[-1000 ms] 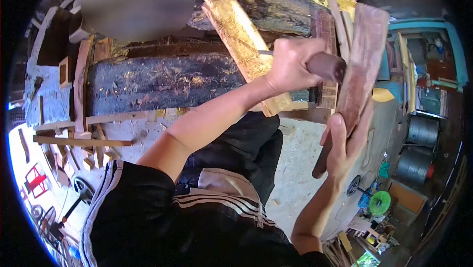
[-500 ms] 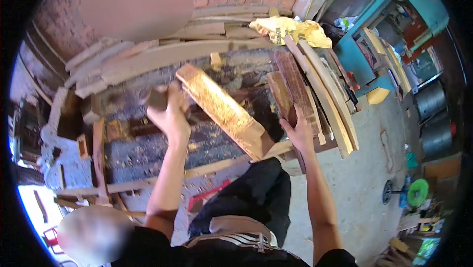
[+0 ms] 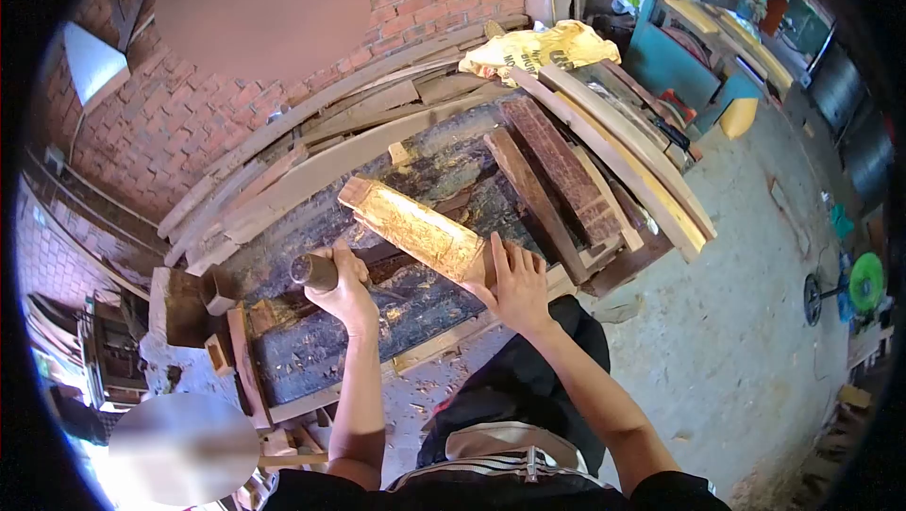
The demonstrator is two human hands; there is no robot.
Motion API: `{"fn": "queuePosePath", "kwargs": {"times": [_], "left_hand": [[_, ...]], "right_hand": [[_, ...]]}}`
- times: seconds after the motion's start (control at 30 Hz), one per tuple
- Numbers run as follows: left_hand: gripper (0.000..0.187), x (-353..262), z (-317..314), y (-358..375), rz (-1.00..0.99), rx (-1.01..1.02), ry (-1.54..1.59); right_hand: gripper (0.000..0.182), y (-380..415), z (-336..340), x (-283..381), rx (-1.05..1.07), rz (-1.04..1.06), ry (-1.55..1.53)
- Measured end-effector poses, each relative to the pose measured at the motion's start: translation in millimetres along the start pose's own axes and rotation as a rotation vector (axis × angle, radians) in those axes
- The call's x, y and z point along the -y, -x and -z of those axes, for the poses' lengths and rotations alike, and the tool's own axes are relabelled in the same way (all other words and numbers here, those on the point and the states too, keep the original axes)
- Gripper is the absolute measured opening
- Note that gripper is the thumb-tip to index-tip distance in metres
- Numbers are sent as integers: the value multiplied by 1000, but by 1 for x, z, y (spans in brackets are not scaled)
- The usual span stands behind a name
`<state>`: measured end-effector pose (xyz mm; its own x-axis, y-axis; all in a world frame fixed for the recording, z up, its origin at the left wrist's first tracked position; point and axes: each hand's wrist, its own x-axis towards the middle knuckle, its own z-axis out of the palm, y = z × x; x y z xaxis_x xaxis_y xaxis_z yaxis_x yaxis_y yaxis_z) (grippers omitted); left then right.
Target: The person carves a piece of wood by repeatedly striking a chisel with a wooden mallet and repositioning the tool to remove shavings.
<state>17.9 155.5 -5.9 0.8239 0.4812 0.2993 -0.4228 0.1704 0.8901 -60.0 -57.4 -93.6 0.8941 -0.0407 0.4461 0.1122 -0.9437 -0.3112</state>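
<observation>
My left hand (image 3: 347, 296) is closed around a chisel-like tool (image 3: 314, 271) with a thick, round wooden handle. The handle's butt end points left, and a thin dark part shows at the other side of the fist. A long wooden block (image 3: 415, 228) with a bright, rough-carved upper face lies slantwise on the dark bench (image 3: 311, 341). My right hand (image 3: 519, 286) grips the block's near right end, thumb in front and fingers over the end. The left hand is beside the block, apart from it.
Dark wooden pieces (image 3: 562, 171) and long pale boards (image 3: 642, 152) lie to the right. A yellow sack (image 3: 543, 50) rests at the back, near planks (image 3: 340, 134) along the brick wall. A small wood offcut (image 3: 401, 153) sits behind the block. A green fan (image 3: 865, 282) stands far right.
My right hand has left the dark wooden pieces on the right and now grips the block's end. The left hand still holds the tool. The camera view has turned.
</observation>
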Motion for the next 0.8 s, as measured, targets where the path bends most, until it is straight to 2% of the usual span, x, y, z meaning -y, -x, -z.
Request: {"fn": "queuePosePath", "kwargs": {"times": [0.03,0.07,0.13,0.37,0.57,0.63,0.7,0.73,0.77,0.8], "left_hand": [[23,1,1,2,-5,16,-20],[23,1,1,4,-11,33,-37],[23,2,-1,8,-36,53,-42],[25,3,-9,15,-81,78,-81],[29,4,-11,11,-121,103,-141],[34,-8,-16,15,-39,84,-141],[32,-12,-24,11,-100,108,-3],[27,-14,-29,10,-75,100,76],[24,-15,-34,6,-92,96,64],[24,-19,-43,5,-70,107,113]], "right_hand": [[92,-1,0,2,5,-19,0],[92,0,2,4,-11,-30,-8],[97,2,9,4,122,-51,-27],[101,18,8,12,-1,-82,-6],[99,40,18,15,22,-120,37],[101,41,21,14,-36,-110,-15],[96,42,19,9,7,-103,-95],[90,37,27,9,86,-175,-212],[87,36,19,2,51,-172,-252],[79,28,39,4,44,-205,-216]]}}
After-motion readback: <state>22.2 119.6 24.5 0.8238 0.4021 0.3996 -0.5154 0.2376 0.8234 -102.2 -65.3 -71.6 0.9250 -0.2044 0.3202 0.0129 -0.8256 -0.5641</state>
